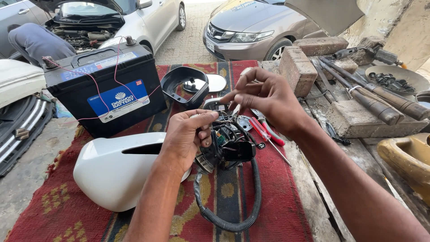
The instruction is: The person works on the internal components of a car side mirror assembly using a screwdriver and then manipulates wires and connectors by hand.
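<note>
Fingers [233, 96] of the right hand [268, 101]: pinched together on a small dark part at the top of the mirror mechanism [226, 148]; what exactly they grip is too small to tell.
Left hand [188, 134]: clenched around the side of the mechanism, holding it just above the red patterned rug [67, 210].
Mechanism: stripped bare, wires exposed, a ribbed black cable [251, 210] looping from it down onto the rug.
Already off and lying apart: white mirror shell [112, 175], black frame [183, 85], mirror glass [217, 83].
Judged stage: dismantling done; work on the inner wiring in hand; reassembly not begun.
Nearby: red-handled screwdriver [266, 132] just beside the mechanism; car battery [105, 87] with thin wires; bricks [298, 69]; hammers [376, 101].
</note>
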